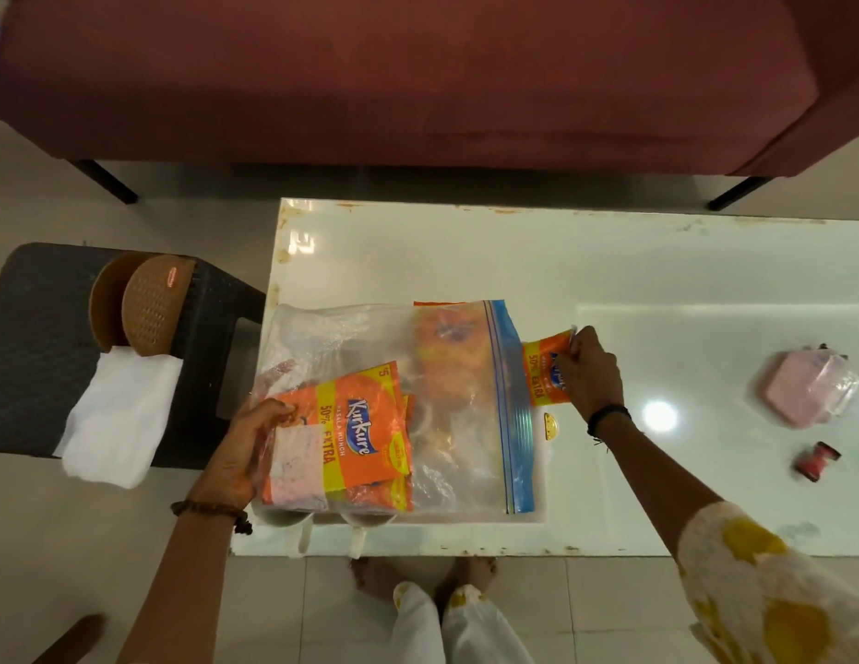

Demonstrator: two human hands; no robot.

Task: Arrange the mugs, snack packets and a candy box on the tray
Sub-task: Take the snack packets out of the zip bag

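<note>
My right hand point(591, 371) has its fingers point(577, 338) pinched together on the top edge of one orange snack packet point(542, 376), which sticks out past the blue zip mouth of the clear zip bag point(466, 400); most of the packet sits under my palm and toward my wrist. It looks light and puffed, a crinkly foil pouch that I judge will slide free easily, so the sealed seam at my fingertips is the place to hold: it is flat and stiffer than the air-filled belly, which would squash and crush the snacks inside. My left hand point(248, 448) is at the closed end of the bag, thumb on top and fingers curled underneath, clamped on the plastic together with the nearer packets point(355, 438) that lie against my thumb. The bag is limp and slippery, so I think this hold matters, or the whole bag would drag along with the pull. The bag lies on the white tray point(538, 515), whose rim shows beyond my right wrist, and two white mug point(365, 522) rims with their handles peek out from under the bag just past my left fingertips; I would treat those as hard, breakable things to lift by the handle. The pink box point(801, 390) in clear wrap, possibly the candy box, rests on the table point(657, 280) well apart from my right knuckles, and it looks rigid enough to grip by its sides.
</note>
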